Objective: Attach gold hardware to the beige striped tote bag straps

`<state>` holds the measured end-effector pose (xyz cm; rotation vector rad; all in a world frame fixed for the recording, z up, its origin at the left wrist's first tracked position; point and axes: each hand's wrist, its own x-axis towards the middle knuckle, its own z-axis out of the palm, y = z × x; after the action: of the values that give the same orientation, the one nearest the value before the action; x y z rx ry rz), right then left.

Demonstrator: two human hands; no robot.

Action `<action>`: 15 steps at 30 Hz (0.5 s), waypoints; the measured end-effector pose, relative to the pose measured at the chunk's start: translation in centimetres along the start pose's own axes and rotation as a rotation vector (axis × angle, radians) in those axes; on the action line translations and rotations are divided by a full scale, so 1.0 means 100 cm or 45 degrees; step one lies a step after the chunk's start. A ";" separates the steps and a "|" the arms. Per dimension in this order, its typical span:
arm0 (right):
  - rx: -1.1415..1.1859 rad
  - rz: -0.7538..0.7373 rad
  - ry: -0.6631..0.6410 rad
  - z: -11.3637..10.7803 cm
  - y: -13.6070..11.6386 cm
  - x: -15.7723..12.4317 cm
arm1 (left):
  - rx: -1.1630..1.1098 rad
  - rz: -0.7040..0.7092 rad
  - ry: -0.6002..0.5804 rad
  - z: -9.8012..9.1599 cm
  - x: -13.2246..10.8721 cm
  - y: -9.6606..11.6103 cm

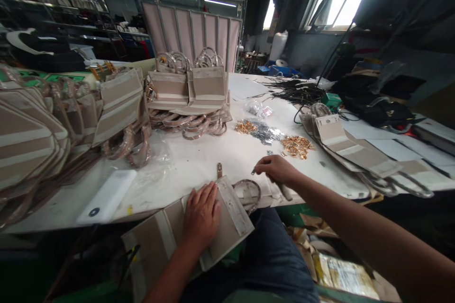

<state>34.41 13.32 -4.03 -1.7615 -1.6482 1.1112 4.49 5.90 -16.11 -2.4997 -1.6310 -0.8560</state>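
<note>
My left hand (202,215) lies flat on a beige unfinished handbag panel (231,208), its fingers stretched out. The panel rests partly on the table edge and partly over my lap. A gold metal clasp on a strap (219,170) sticks out past its far edge, and a plastic-wrapped round handle (261,194) sits at its right. Over the table, right of the clasp, my right hand (279,169) pinches a small metal plate (253,172) between its fingertips. A short rounded grey-beige piece (285,192) shows below that hand; whether it is held I cannot tell.
Gold fittings (297,146), silver plates (265,132) and more gold pieces (245,127) lie in piles ahead. Stacked bag pieces stand at the left (117,104), back (208,85) and right (348,144). A white box-like object (108,196) lies near the left front edge.
</note>
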 end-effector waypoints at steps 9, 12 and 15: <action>-0.233 -0.138 -0.113 0.115 -0.048 0.016 | -0.158 -0.055 0.073 -0.004 0.001 0.001; -0.328 -0.142 -0.066 0.113 -0.045 0.017 | -0.219 -0.116 0.136 -0.007 0.006 0.003; -0.400 -0.132 -0.067 0.109 -0.045 0.016 | -0.258 -0.152 0.173 -0.011 0.015 0.004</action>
<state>22.82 13.65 -6.85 -1.8203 -2.0112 0.8967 4.84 6.57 -14.39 -2.4227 -1.7432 -1.2340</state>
